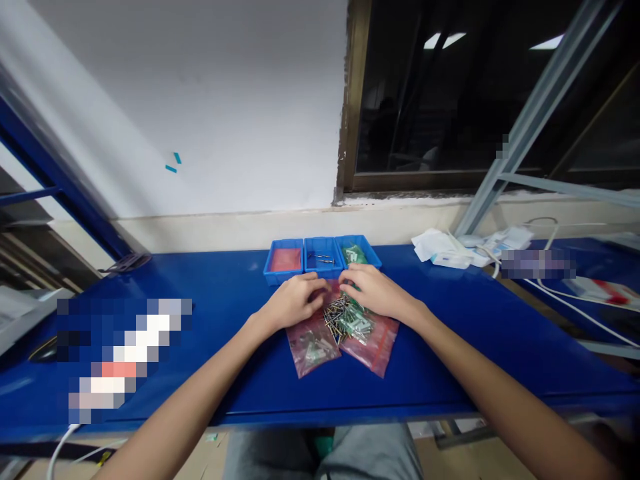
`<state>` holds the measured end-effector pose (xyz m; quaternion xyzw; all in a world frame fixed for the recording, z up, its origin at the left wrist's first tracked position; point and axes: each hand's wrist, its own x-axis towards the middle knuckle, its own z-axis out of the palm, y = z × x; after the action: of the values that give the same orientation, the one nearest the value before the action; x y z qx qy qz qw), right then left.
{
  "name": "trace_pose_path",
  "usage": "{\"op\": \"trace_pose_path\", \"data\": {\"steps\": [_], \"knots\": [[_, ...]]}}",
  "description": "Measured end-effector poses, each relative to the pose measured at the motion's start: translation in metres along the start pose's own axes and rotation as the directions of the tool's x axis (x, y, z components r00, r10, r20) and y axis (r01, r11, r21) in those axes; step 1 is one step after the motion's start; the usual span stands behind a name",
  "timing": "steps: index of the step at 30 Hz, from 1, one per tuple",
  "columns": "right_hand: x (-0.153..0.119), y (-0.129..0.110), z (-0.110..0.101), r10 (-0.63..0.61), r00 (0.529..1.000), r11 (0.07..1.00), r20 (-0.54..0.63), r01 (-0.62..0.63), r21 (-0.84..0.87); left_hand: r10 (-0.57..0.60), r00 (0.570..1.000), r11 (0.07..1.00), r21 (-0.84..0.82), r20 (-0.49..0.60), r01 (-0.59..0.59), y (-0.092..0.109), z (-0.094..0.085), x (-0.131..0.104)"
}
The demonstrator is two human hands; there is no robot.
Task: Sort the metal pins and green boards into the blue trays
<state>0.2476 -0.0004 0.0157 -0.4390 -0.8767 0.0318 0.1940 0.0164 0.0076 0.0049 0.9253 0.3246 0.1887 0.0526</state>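
- Clock centred on the metal screws (336,319): they lie in a loose heap on pink plastic, mixed at 3 o'clock with pale pieces (359,325).
- Spill risk: the screws look loose and slender, so a sideways sweep of either hand could scatter them over the counter (240,380).
- Slip risk: the left pink bag (314,355) at 7 o'clock and the right pink bag (379,352) at 4 look thin and slick; a tug on either could shift the heap resting there.
- Mixing risk: with 2 kinds of parts touching, a blind pinch could take both.
- Knock risk: 3 touching blue trays (323,268) stand between 11 and 1 o'clock, near the knuckles; a careless push could jostle them.
- The left hand (294,301) is at 10 o'clock, palm down, fingers bent inward; its forearm enters from between 7 and 8.
- The right hand (376,288) is at 2 o'clock, wrist arched, fingers curled toward 9; its forearm enters from 4.
- Whether either hand's fingers grip anything, I cannot tell; the tips are partly hidden.
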Motion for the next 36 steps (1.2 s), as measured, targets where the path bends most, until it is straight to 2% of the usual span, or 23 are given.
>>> {"op": "trace_pose_path", "data": {"steps": [7, 15, 21, 28, 32, 36], "knots": [[0.0, -0.001, 0.0, -0.022, 1.0, 0.999, 0.007, 0.022, -0.036, -0.009, 0.998, 1.0, 0.012, 0.058, 0.008, 0.006, 0.005, 0.001], [0.001, 0.002, 0.005, -0.032, 0.999, 0.999, 0.043, 0.032, -0.006, 0.01, 0.999, 0.999, -0.037, 0.053, -0.008, 0.007, 0.014, 0.003], [0.001, -0.001, 0.004, -0.03, 0.998, 1.0, 0.052, 0.03, -0.002, -0.089, 0.995, 0.982, -0.162, 0.051, 0.096, 0.007, 0.013, 0.005], [0.0, -0.002, 0.004, -0.033, 0.999, 0.999, 0.039, 0.033, -0.004, -0.225, 0.969, 0.908, -0.338, 0.104, 0.247, 0.009, 0.011, 0.006], [0.002, -0.003, 0.004, -0.044, 0.999, 0.999, 0.024, 0.043, 0.02, -0.243, 0.967, 0.898, -0.359, 0.077, 0.255, 0.008, 0.013, 0.005], [0.004, -0.006, 0.003, -0.045, 0.999, 0.994, -0.016, 0.046, 0.094, -0.229, 0.973, 0.914, -0.344, 0.001, 0.216, 0.006, 0.007, 0.004]]}}
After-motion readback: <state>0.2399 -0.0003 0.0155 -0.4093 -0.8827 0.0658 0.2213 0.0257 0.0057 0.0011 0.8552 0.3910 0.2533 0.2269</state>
